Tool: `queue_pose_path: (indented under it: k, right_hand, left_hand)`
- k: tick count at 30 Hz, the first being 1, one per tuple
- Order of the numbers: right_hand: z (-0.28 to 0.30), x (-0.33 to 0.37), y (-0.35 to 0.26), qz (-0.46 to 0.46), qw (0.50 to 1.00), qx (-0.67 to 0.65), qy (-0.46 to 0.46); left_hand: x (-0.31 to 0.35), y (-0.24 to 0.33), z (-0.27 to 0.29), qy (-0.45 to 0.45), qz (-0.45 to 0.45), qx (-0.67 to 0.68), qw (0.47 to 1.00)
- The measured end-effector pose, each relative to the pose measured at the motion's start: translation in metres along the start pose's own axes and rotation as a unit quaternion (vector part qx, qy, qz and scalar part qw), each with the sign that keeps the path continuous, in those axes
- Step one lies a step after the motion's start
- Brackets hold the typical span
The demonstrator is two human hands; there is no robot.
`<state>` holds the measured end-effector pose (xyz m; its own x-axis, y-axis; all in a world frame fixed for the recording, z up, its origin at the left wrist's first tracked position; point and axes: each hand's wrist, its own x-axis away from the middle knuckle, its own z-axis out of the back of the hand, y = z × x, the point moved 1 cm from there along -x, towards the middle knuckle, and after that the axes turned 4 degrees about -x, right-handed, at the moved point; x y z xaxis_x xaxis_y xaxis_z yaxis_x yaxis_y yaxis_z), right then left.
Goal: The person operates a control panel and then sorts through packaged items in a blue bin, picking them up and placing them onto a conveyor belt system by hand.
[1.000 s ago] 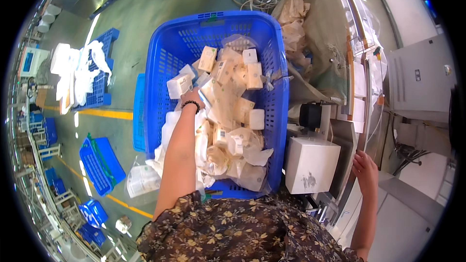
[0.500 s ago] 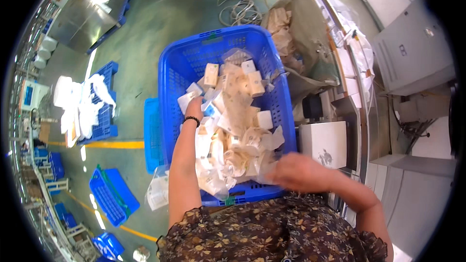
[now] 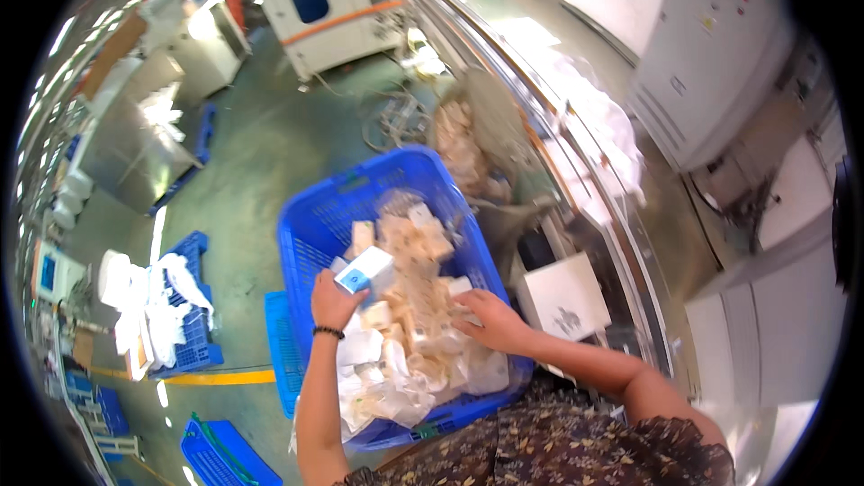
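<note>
A big blue plastic basket [image 3: 297,256] stands in front of me, full of small pale boxes and crumpled clear plastic wrap [image 3: 396,400]. In its left half, my left hand [image 3: 333,301] is closed on a small white box [image 3: 371,263] with a blue patch at one end. The box is tilted and held above the other packages. My right hand [image 3: 490,319] is over the right part of the pile, fingers bent and apart, close to the wrapped boxes [image 3: 430,243]. No object shows in it.
To the right of the basket are a white carton [image 3: 565,297] and a long metal rail [image 3: 621,261]. A sack of crumpled material [image 3: 463,144] stands beyond. Left are a blue pallet [image 3: 193,333] with white material and another blue basket [image 3: 225,454].
My left hand has lifted the white box from the pile. My right hand has moved from the basket's near right corner over the contents. The view has tilted up, showing more machinery ahead.
</note>
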<state>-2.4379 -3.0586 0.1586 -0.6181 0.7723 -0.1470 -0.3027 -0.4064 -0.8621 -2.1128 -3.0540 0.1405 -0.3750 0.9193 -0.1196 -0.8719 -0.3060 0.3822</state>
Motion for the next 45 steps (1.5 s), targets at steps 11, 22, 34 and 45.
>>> queue_pose_path:
  k: [11,22,34,45]
  right_hand:
    - [-0.016,0.002,-0.12,0.139,0.986,0.074,0.053]
    - [-0.023,0.051,-0.121,0.144,0.979,0.136,-0.045]
    - [-0.008,0.07,-0.083,0.213,0.93,0.294,-0.061]
    - [-0.004,0.069,-0.098,0.509,0.84,0.103,-0.155]
  left_hand:
    - [0.195,0.111,0.042,0.037,0.082,0.574,0.814]
    - [0.246,0.125,0.015,0.171,0.085,0.432,0.881]
    - [0.269,0.109,-0.01,0.025,0.126,0.304,0.944]
    - [0.265,0.138,-0.048,-0.067,-0.103,0.406,0.905]
